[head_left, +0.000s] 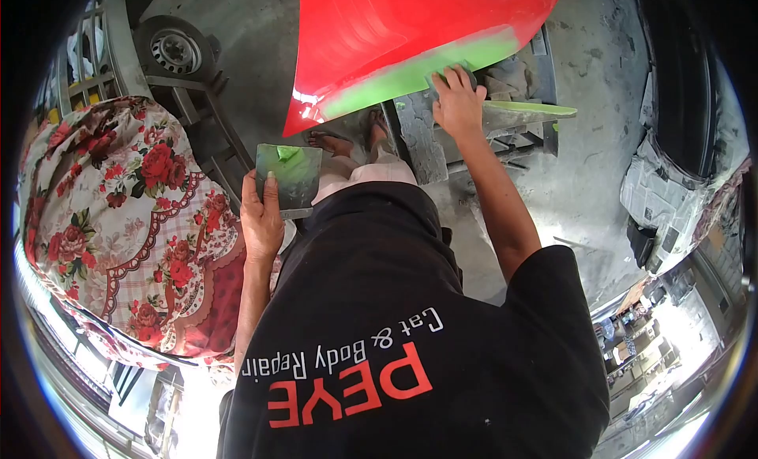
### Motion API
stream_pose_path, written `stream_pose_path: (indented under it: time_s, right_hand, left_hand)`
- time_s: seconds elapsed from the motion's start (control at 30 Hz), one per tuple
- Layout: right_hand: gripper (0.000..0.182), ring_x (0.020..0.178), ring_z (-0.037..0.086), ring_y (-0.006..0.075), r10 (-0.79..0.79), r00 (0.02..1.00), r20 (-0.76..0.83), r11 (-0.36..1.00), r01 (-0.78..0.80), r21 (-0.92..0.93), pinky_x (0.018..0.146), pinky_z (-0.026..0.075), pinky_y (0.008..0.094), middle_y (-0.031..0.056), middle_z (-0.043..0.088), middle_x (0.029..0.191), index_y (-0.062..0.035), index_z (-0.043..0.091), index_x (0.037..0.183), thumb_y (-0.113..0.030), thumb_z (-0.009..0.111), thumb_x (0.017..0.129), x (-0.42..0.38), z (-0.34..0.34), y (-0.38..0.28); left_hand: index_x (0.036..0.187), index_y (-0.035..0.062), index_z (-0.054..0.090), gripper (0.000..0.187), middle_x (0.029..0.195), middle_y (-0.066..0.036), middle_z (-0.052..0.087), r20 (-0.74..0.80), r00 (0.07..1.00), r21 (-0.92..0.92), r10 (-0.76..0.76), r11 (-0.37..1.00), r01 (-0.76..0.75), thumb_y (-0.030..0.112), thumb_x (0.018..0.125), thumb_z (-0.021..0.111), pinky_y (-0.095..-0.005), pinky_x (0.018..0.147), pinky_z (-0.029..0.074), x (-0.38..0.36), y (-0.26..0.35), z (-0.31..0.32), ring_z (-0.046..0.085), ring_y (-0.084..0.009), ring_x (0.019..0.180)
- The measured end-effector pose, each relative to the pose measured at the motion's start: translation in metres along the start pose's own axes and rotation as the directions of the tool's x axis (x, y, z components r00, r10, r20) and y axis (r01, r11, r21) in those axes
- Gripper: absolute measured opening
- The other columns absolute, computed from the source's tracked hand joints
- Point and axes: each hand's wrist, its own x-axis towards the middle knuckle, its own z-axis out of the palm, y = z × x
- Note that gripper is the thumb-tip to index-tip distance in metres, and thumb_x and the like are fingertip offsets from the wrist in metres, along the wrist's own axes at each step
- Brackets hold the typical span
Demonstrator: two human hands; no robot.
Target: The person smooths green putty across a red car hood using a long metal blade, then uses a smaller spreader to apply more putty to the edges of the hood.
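My left hand point(264, 214) grips a dark square board point(304, 178) by its lower left side, thumb on top. A bright green dab of putty point(290, 154) sits near the board's upper edge, with green smears below it. My right hand point(459, 103) is at the near edge of a glossy red car body panel point(379, 32). Its fingers press a small dark spreader point(471, 77), mostly hidden under them, against the panel. A pale green band of putty point(403, 76) runs along that panel edge.
A narrow strip with a green edge point(529, 108) lies on the worn stand point(422, 139) beneath the panel. A flowered cloth point(118, 222) covers something bulky at left. A wheel point(175, 51) and metal frame point(189, 103) are behind it. A dark vehicle part point(683, 80) stands at right.
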Motion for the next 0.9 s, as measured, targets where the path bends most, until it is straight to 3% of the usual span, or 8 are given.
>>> stream_pose_path:
  time_s: [0.13, 0.2, 0.23, 0.3, 0.4, 0.57, 0.63, 0.9]
  right_hand:
    - [0.057, 0.143, 0.042, 0.0241, 0.013, 1.0, 0.019, 0.999, -0.012, -0.034, 0.093, 0.039, 0.0573, 0.004, 0.054, 0.138, -0.018, 0.063, 0.132, -0.02, 0.077, 0.077, -0.023, 0.013, 0.008]
    - [0.056, 0.143, 0.042, 0.0243, 0.072, 0.965, 0.252, 0.997, -0.062, -0.045, 0.093, 0.038, 0.0566, 0.0051, 0.053, 0.139, -0.0181, 0.064, 0.13, -0.021, 0.077, 0.076, -0.028, 0.014, 0.014]
    - [0.056, 0.143, 0.042, 0.0243, 0.078, 0.965, 0.251, 0.997, -0.068, -0.048, 0.093, 0.038, 0.0566, 0.0051, 0.053, 0.139, -0.0181, 0.064, 0.13, -0.021, 0.077, 0.076, -0.035, 0.011, 0.016]
    - [0.056, 0.142, 0.044, 0.025, 0.04, 0.996, -0.074, 0.999, -0.041, -0.011, 0.093, 0.037, 0.0556, 0.0052, 0.053, 0.141, -0.0185, 0.066, 0.129, -0.022, 0.076, 0.074, -0.036, 0.007, 0.017]
    - [0.058, 0.141, 0.045, 0.0252, 0.018, 0.959, -0.282, 1.0, -0.017, 0.007, 0.093, 0.036, 0.0551, 0.0054, 0.053, 0.142, -0.0185, 0.067, 0.129, -0.023, 0.076, 0.072, -0.012, -0.018, 0.021]
    - [0.057, 0.141, 0.046, 0.0229, 0.009, 0.95, -0.312, 0.999, -0.021, -0.036, 0.093, 0.037, 0.0551, 0.0057, 0.053, 0.141, -0.0191, 0.067, 0.132, -0.018, 0.074, 0.075, 0.037, -0.017, 0.046]
    - [0.057, 0.143, 0.046, 0.0236, 0.035, 0.987, -0.155, 0.999, -0.036, -0.001, 0.097, 0.036, 0.0552, 0.0042, 0.052, 0.148, -0.0221, 0.067, 0.136, -0.018, 0.07, 0.079, 0.047, -0.02, 0.051]
    - [0.063, 0.146, 0.041, 0.0222, 0.069, 0.995, -0.078, 0.998, -0.07, -0.003, 0.098, 0.036, 0.0573, 0.0037, 0.051, 0.15, -0.0235, 0.064, 0.14, -0.016, 0.071, 0.078, 0.026, -0.006, 0.054]
  left_hand:
    - [0.132, -0.0005, 0.057, 0.031, 0.111, -0.011, 0.069, 0.002, 1.0, -0.016, 0.003, 1.0, -0.003, 0.023, 0.111, 0.052, -0.0304, 0.086, 0.051, 0.001, 0.0, 0.0, 0.062, -0.0132, 0.098]
    - [0.132, -0.0008, 0.056, 0.032, 0.111, -0.011, 0.07, 0.014, 1.0, -0.11, 0.004, 0.994, -0.003, 0.023, 0.111, 0.052, -0.0308, 0.087, 0.051, 0.001, -0.003, 0.002, 0.062, -0.0138, 0.099]
    - [0.132, -0.0008, 0.056, 0.032, 0.111, -0.011, 0.07, 0.019, 1.0, -0.111, 0.009, 0.994, -0.007, 0.023, 0.111, 0.052, -0.0308, 0.087, 0.051, -0.001, -0.002, 0.002, 0.062, -0.0138, 0.099]
    - [0.126, -0.0017, 0.057, 0.028, 0.1, -0.014, 0.07, -0.04, 0.994, 0.006, 0.105, 0.994, -0.105, 0.021, 0.111, 0.052, -0.0313, 0.084, 0.051, 0.0, 0.001, 0.003, 0.063, -0.0168, 0.092]
    - [0.127, -0.0019, 0.057, 0.029, 0.102, -0.014, 0.071, -0.018, 0.998, -0.012, 0.052, 0.999, -0.052, 0.023, 0.111, 0.052, -0.0319, 0.084, 0.052, -0.001, -0.005, 0.003, 0.064, -0.0178, 0.092]
    - [0.127, -0.0018, 0.057, 0.03, 0.103, -0.014, 0.071, -0.005, 0.997, -0.026, 0.074, 0.997, -0.074, 0.023, 0.111, 0.053, -0.0318, 0.084, 0.052, 0.0, -0.001, 0.005, 0.064, -0.0172, 0.093]
    - [0.128, -0.0017, 0.057, 0.03, 0.104, -0.014, 0.071, -0.005, 0.997, -0.008, 0.075, 0.997, -0.075, 0.023, 0.111, 0.053, -0.0315, 0.084, 0.052, 0.0, 0.003, 0.004, 0.064, -0.0164, 0.094]
    - [0.131, -0.0018, 0.055, 0.031, 0.108, -0.013, 0.07, 0.031, 0.999, -0.062, 0.042, 0.997, -0.04, 0.023, 0.111, 0.053, -0.0299, 0.087, 0.051, 0.002, 0.003, 0.007, 0.062, -0.0146, 0.097]
